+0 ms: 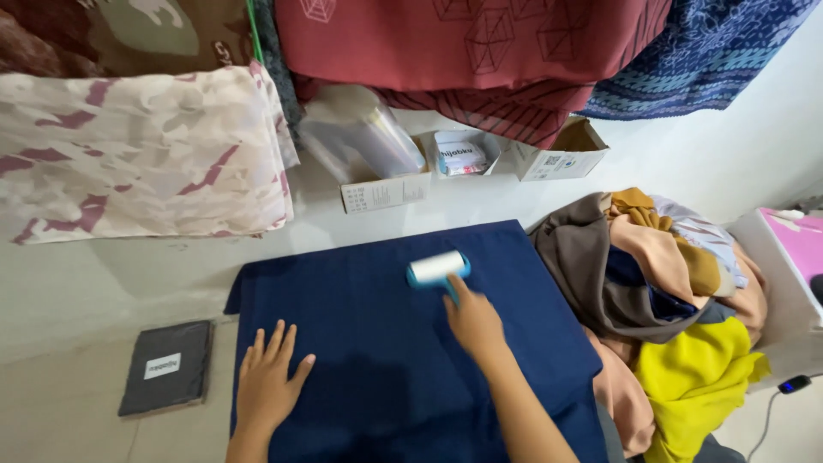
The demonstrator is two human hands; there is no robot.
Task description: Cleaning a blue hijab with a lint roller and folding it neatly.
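On the pale floor, seen from the head camera, a navy cloth (386,343) lies spread flat. The right hand (474,323) grips the handle of a lint roller (437,267) with a blue frame, its white drum resting on the cloth's far part. The left hand (267,381) lies flat on the cloth, fingers spread, holding nothing. A heap of coloured fabrics (669,300) touches the cloth's right edge. I judge a hard stroke could bunch the cloth, and the heap could slide onto it.
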